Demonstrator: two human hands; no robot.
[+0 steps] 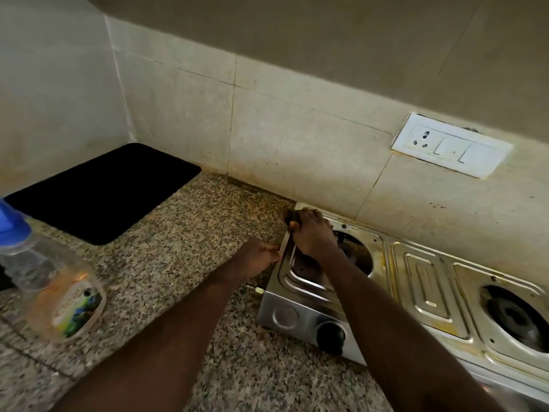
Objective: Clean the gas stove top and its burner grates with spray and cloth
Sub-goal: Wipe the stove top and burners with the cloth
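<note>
The right hand [312, 231] is pressed down on the back left corner of the gas stove top [427, 281], fingers curled tight around a dark wad, seemingly the cloth [290, 217], which pokes out just past the knuckles at the stove's edge. The left hand [261, 257] sits right beside it, pinching the left rim of the stove between thumb and fingers, closed narrowly on the metal lip.

Both bare forearms reach in from the lower part of the view and meet at that corner. Under the right wrist is the left burner opening [356, 254], with no grate over it; its well looks dark and grimy. Farther right, past a raised stamped panel in the steel, is the right burner opening [517, 318], also without a grate. The steel around both shows yellowish staining. On the stove's front face, a black control knob [330, 337] sits below the left burner, and a small brass gas inlet [258, 289] sticks out from the left side.

The stove stands on a speckled granite counter [184, 251], against the tiled wall. Well to the left, near the viewer, is a clear spray bottle [56, 295] with a blue top, apart from both hands. Behind it in the corner lies a black mat [104, 191]. On the wall above the stove is a white socket and switch plate [451, 145].
</note>
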